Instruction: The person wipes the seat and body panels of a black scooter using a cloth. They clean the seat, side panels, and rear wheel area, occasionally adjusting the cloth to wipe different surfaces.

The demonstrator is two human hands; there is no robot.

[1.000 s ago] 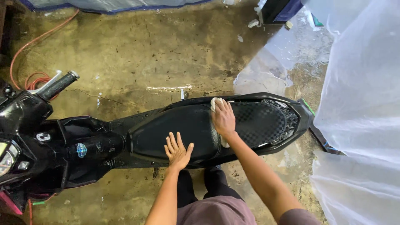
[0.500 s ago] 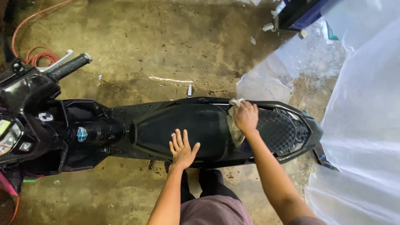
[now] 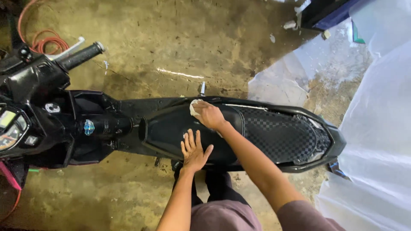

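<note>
- Head view looks straight down on a black scooter [image 3: 128, 128] standing across a wet concrete floor [image 3: 171, 47], with the person's legs against its near side.
- Left hand [image 3: 195, 149] lies flat on the near part of the seat [image 3: 171, 128], palm down, fingers spread apart and pointing toward the far edge; its grip is open and holds nothing.
- Left forearm rises straight from the bottom of the view, wrist slightly bent back.
- Right hand [image 3: 208, 114] rests at the far edge of the seat, fingers curled and its grip closed over a small white cloth [image 3: 193, 108] pressed against the seat surface.
- Right arm stretches diagonally from the lower right, elbow nearly straight, crossing the seat's middle.
- Only a pale folded edge of the cloth shows past the fingers, on the side toward the handlebar.
- Front half of the seat is smooth, glossy black with a raised seam along its rim; the rear half carries a checkered, woven-looking pattern [image 3: 282, 132].
- Handlebar grip [image 3: 81, 55] is dark ribbed rubber with a metal end cap, pointing toward the far side.
- Orange hose [image 3: 47, 42] lies coiled on the floor at the far left corner.
- Clear plastic sheeting [image 3: 376, 128] hangs and pools at the right edge, wrinkled and translucent.
- Floor concrete is stained, mottled brown and shiny with water.
</note>
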